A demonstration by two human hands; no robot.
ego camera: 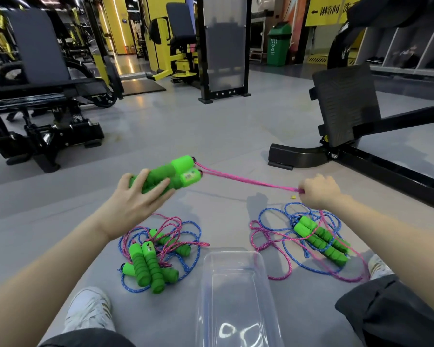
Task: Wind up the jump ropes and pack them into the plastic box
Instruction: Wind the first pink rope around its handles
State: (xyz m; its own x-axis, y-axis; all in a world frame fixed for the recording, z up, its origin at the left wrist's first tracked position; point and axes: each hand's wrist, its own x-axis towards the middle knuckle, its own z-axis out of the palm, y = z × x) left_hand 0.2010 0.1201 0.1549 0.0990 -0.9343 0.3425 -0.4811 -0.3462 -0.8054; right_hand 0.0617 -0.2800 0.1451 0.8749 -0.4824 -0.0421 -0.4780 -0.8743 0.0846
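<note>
My left hand (138, 196) holds two green foam handles (176, 175) side by side above the floor. A doubled pink rope (248, 182) runs taut from the handle ends to my right hand (318, 192), which pinches it. The rest of that pink rope trails down past my right wrist onto the floor. A clear plastic box (236, 296) lies on the floor between my legs. Left of the box lies a tangled pile of jump ropes (156, 254) with green handles and blue and pink cords. Right of the box lies another pile (318, 239).
I sit on a grey gym floor with white shoes (90, 309) at either side. A black machine footplate and frame (346, 113) stands ahead on the right. A black bench machine (43, 116) stands ahead on the left. A green bin (278, 45) is far back.
</note>
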